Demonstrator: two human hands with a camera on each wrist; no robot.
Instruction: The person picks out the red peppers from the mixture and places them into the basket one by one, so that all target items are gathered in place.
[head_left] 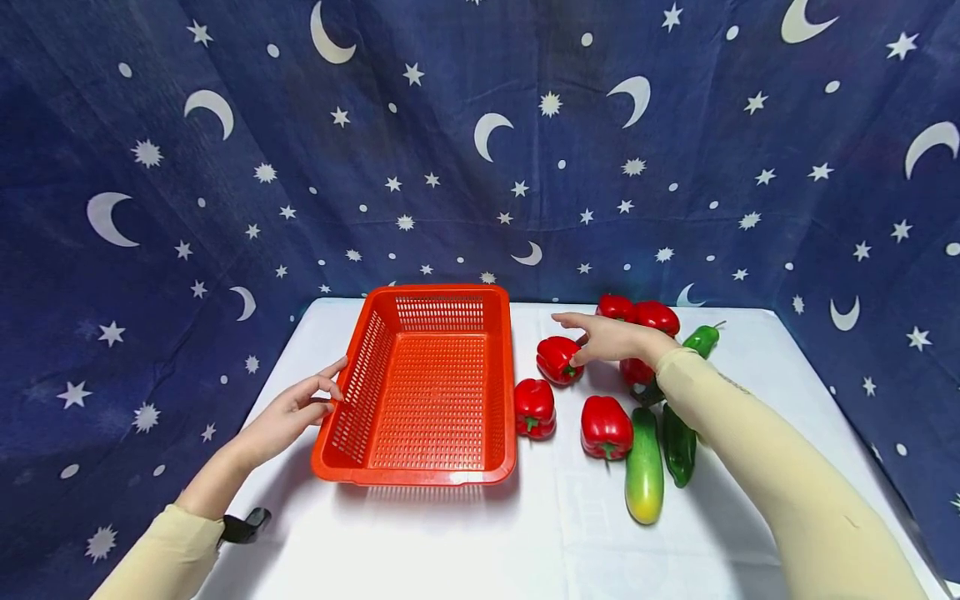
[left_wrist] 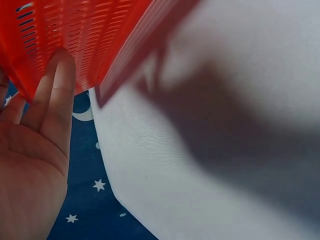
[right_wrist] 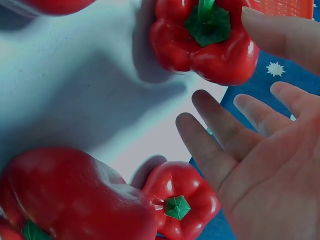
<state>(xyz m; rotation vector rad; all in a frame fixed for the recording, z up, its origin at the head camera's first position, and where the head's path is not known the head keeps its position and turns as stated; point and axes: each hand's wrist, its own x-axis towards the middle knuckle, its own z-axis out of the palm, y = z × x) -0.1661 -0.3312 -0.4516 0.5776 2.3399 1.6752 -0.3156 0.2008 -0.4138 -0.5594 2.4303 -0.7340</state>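
Red pepper [head_left: 555, 357], just right of the basket [head_left: 420, 477], sits by the right hand [head_left: 615, 337], which is spread, fingers apart; whether the thumb meets the pepper I cannot tell. Left hand [head_left: 279, 421] is at the basket's left side, fingers fairly straight against the wall, not curled round it. Little looks done, I judge — no vegetable lies in the basket, and all those in view are on the surface [head_left: 442, 542] to its right, so they all seem left to handle. The pepper by the right hand lies tipped, green stem turned away from the basket and toward the person; its stubby long axis slants from there to the blunt end, basket side and farther off. Farther out, a second pepper [head_left: 535, 404] sits close beside the basket's right wall, a third pepper [head_left: 606, 425] more to the right, both stems toward the person. Well right of the basket are a cucumber [head_left: 645, 467] — lengthwise roughly along the basket's long sides — a green pepper [head_left: 678, 446] and more red peppers [head_left: 656, 317].
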